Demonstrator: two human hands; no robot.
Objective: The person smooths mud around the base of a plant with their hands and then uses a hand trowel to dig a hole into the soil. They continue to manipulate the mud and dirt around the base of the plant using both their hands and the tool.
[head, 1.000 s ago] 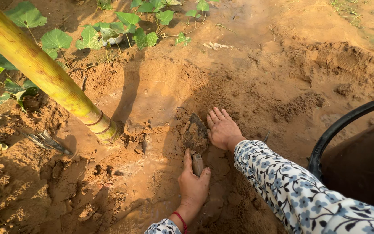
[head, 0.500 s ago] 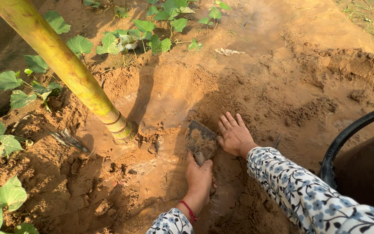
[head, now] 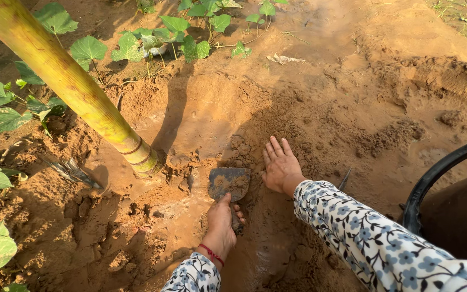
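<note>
My left hand (head: 221,220) grips the short handle of a small flat-bladed digging tool (head: 229,183), its muddy blade lifted just above wet brown soil. A red thread circles that wrist. My right hand (head: 279,165) lies flat, fingers spread, on the crumbly soil right of the blade, its arm in a white sleeve with blue flowers. A thick yellow-green bamboo stalk (head: 66,81) rises slanted from the wet mud at the left, its base about a hand's width left of the blade.
Green broad-leaved vines (head: 163,32) grow at the back and along the left edge. A black round rim of a tub (head: 433,176) curves in at the right. Loose sandy mounds (head: 439,75) lie at the far right; a dry fibrous scrap (head: 71,170) lies left of the stalk.
My left hand pulled the tool back and to the left, lifting the blade out of the soil. My right hand stayed flat on the ground. The camera shifted slightly.
</note>
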